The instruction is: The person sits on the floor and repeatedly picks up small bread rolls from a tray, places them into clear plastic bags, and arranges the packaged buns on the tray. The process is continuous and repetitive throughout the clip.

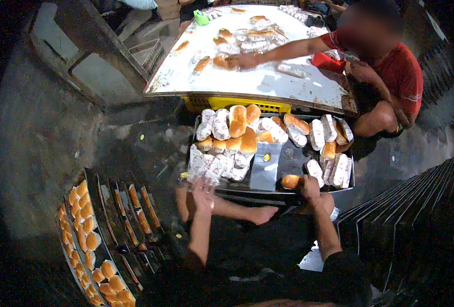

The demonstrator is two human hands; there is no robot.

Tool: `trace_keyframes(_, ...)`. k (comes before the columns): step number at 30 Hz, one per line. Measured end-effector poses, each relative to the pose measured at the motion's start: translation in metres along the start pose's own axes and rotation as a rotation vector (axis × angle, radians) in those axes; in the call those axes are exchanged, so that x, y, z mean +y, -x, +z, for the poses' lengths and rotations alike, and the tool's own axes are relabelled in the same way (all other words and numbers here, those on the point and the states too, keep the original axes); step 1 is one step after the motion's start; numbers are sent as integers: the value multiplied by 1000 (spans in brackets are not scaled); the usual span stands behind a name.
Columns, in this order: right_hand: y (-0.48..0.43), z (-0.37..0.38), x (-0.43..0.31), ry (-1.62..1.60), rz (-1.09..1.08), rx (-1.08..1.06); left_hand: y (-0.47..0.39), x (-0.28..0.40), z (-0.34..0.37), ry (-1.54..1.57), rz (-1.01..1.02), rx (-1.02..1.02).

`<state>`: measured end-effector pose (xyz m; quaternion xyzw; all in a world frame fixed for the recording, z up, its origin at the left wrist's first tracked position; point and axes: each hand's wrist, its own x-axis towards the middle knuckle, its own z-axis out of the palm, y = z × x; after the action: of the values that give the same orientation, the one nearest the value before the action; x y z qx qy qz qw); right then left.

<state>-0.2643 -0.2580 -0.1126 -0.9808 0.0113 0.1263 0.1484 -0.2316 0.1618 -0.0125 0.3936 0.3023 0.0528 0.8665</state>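
In front of me sits a black metal tray (288, 151) with bread rolls in it, many in printed white paper wrappers. My right hand (311, 188) is at the tray's near edge, its fingers around the end of a golden bread roll (290, 181). My left hand (203, 197), blurred, is by the near left corner, against paper-wrapped rolls (207, 167) there; clear plastic with a yellow label (184, 175) seems to lie beside it. Its grip is unclear. A flat clear plastic bag (265, 172) with a yellow label rests in the middle of the tray.
Beyond the tray, a white-topped table (211, 82) bears more rolls; a co-worker's hand (246, 61) reaches over it. A yellow plastic crate (250, 104) stands beneath its edge. Trays of rolls (92, 241) stand at my left, stacked dark trays (399, 207) at my right.
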Motion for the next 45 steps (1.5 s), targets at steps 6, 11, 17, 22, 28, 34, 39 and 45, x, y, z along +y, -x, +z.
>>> trace_keyframes(6,57,-56,-152,-677,-270,203,37,-20,33,165,-4,-27)
trace_keyframes(11,71,-65,-210,-1016,-207,308,59,-48,55,45,-120,-344)
trace_keyframes(17,60,-81,-246,-1017,-9,337,68,-58,54,103,-385,-375)
trace_keyframes(22,75,-57,-231,-859,-153,196,84,-45,44,-134,-531,-388)
trace_keyframes(28,-4,-171,-191,-809,56,411,96,-83,83,-1485,-248,-997)
trace_keyframes(34,10,-123,-234,-766,-262,331,-19,-183,25,-2202,659,-822)
trace_keyframes(39,104,6,-191,-760,-265,-112,-35,-129,22,-2136,475,-1071)
trace_keyframes(45,80,-12,-210,-812,136,284,32,-70,60,-1363,124,-935)
